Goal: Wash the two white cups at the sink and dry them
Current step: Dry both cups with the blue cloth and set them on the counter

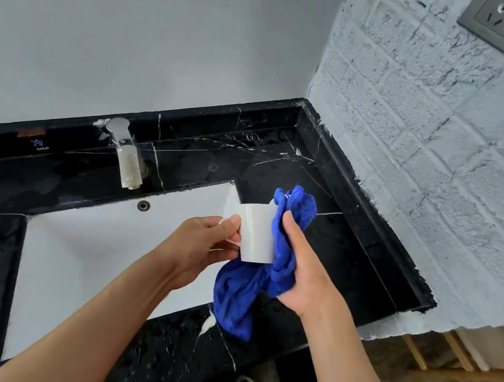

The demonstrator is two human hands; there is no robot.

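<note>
- The left hand (pixel 203 242) is gripping a white cup (pixel 257 234) by its handle, thumb lying over the top of the handle and fingers curling through and under it.
- The cup is being held in the air, tilted, its open mouth turning away from the camera and its base facing the person.
- The right hand (pixel 307 271) is clasping a blue cloth (pixel 248 291), pressing it against the right side of the cup with the thumb lying along the fabric.
- The cloth is bunching up past the cup's rim at the top and hanging in a loose fold below both hands.
- Cup and cloth are hovering over the right front corner of the white sink (pixel 88 251), above the edge of the black marble counter (pixel 327 182).
- Water drops are sitting on the counter at the left and front.
- A chrome faucet (pixel 126 155) is standing behind the basin, well apart from the hands, and a small overflow hole is showing in the basin wall below it.
- Only one cup is showing.
</note>
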